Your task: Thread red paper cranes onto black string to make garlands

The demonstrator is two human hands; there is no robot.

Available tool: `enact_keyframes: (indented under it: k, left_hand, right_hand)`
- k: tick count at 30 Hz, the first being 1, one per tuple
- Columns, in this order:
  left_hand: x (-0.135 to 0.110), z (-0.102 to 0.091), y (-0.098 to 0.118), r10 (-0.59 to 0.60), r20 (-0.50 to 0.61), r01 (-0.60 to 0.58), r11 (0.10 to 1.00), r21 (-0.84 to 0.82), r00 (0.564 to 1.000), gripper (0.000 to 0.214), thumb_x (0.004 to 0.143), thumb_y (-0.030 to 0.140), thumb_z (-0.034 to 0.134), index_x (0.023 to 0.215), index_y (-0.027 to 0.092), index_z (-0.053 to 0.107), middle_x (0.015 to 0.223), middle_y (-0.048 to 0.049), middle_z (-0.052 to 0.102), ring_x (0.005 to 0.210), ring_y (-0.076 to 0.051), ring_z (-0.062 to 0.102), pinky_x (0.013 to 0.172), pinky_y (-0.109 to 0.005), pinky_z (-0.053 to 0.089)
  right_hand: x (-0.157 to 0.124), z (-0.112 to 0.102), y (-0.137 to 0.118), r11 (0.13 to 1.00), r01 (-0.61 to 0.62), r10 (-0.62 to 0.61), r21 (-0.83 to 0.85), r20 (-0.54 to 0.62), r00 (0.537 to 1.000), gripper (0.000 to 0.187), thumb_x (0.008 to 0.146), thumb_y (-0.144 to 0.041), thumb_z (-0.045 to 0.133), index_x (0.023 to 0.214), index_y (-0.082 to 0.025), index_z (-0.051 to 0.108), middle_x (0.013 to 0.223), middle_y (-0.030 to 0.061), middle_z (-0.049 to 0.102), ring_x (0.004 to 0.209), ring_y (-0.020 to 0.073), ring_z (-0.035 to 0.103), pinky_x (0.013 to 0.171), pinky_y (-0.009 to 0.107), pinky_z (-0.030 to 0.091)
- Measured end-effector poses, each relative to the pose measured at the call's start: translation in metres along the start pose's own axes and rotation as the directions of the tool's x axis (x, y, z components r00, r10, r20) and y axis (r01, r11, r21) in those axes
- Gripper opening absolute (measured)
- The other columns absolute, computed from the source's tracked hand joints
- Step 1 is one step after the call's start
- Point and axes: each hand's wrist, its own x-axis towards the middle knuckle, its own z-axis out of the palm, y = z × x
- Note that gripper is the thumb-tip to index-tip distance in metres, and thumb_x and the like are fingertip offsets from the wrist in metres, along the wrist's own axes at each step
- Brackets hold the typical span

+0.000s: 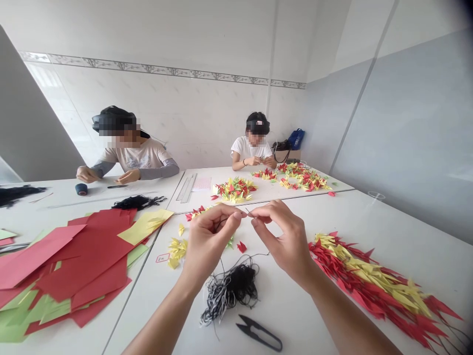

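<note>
Above the table, my two hands meet fingertip to fingertip. My left hand (211,240) is closed in a pinch on a black thread (220,226), which loops through the fingers and hangs below. My right hand (284,240) pinches a thin needle (248,211) between thumb and forefinger, close to the left fingertips. Whether the thread passes through it is too small to tell. Beneath the hands lies a tangled bundle of black and white thread (236,286). Black thread snips (259,333) rest nearest me. A red folded paper piece (241,246) sits between my wrists.
Strung red and yellow paper pieces (369,276) lie at right. Red paper sheets (88,251) overlap green ones at left. Yellow folded pieces (177,250) are beside my left wrist. Across the table, two people work near a colourful paper pile (234,189) and a thread spool (81,189).
</note>
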Motion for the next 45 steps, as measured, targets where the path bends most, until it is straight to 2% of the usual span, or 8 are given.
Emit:
enact_keyframes:
  k: [8, 14, 36, 45]
  left_hand:
    - [-0.0023, -0.0028, -0.003, 0.079, -0.019, -0.077, 0.991, 0.107, 0.997, 0.021, 0.091, 0.034, 0.065, 0.077, 0.018, 0.07, 0.055, 0.0039, 0.042, 0.05, -0.008, 0.025, 0.044, -0.022, 0.019]
    - [-0.0031, -0.002, -0.0013, 0.081, -0.018, -0.079, 0.991, 0.105, 0.997, 0.02, 0.091, 0.032, 0.064, 0.078, 0.019, 0.07, 0.053, 0.0049, 0.037, 0.049, -0.008, 0.024, 0.043, -0.023, 0.017]
    - [-0.0035, -0.0028, 0.0017, 0.042, -0.028, -0.039, 0.995, 0.088, 0.999, 0.022, 0.091, 0.035, 0.064, 0.08, 0.017, 0.069, 0.061, 0.0014, 0.05, 0.052, -0.009, 0.031, 0.046, -0.023, 0.023]
    - [-0.0035, -0.0022, 0.0034, 0.038, -0.029, -0.035, 0.995, 0.091, 0.999, 0.023, 0.09, 0.036, 0.064, 0.078, 0.017, 0.069, 0.058, 0.0026, 0.046, 0.05, -0.008, 0.028, 0.044, -0.023, 0.019]
  right_hand:
    - [-0.0021, -0.0018, -0.008, 0.997, -0.054, 0.052, 0.057, 0.035, 0.998, 0.011, 0.095, -0.014, 0.058, 0.094, -0.021, 0.066, 0.072, -0.0015, 0.061, 0.069, 0.0139, 0.055, 0.065, 0.026, 0.046]
    - [-0.0033, -0.0008, -0.0084, 0.997, -0.056, 0.054, 0.06, 0.034, 0.998, 0.011, 0.095, -0.015, 0.057, 0.096, -0.021, 0.067, 0.074, -0.0011, 0.063, 0.069, 0.0135, 0.056, 0.065, 0.026, 0.048]
    - [-0.0035, 0.0015, -0.008, 0.997, -0.05, 0.049, 0.059, 0.016, 0.999, 0.011, 0.092, -0.014, 0.059, 0.095, -0.022, 0.066, 0.08, 0.0007, 0.067, 0.069, 0.0142, 0.061, 0.066, 0.027, 0.053]
    - [-0.0048, 0.0016, -0.0082, 0.997, -0.049, 0.048, 0.06, 0.023, 0.999, 0.012, 0.092, -0.013, 0.059, 0.095, -0.022, 0.066, 0.078, -0.0002, 0.066, 0.069, 0.0136, 0.061, 0.067, 0.026, 0.053]
